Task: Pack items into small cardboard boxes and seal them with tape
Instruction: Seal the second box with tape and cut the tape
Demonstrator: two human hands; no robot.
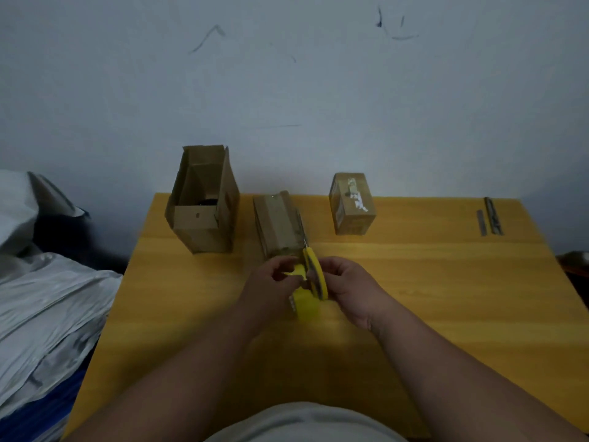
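A small closed cardboard box (278, 221) lies on the yellow table (414, 282) just beyond my hands, with clear tape along its top. A yellow tape dispenser (310, 291) sits at the box's near end. My left hand (271, 285) pinches the yellow tab at the dispenser's left side. My right hand (347, 285) grips the dispenser's round yellow rim from the right. A tall open cardboard box (202, 202) stands at the back left with something dark inside. A small sealed box (352, 204) with white tape scraps stands at the back, right of centre.
Two thin metal strips (490, 216) lie near the table's far right corner. Crumpled grey and white fabric (47, 298) is piled beside the table on the left. A pale wall (287, 90) rises directly behind the table.
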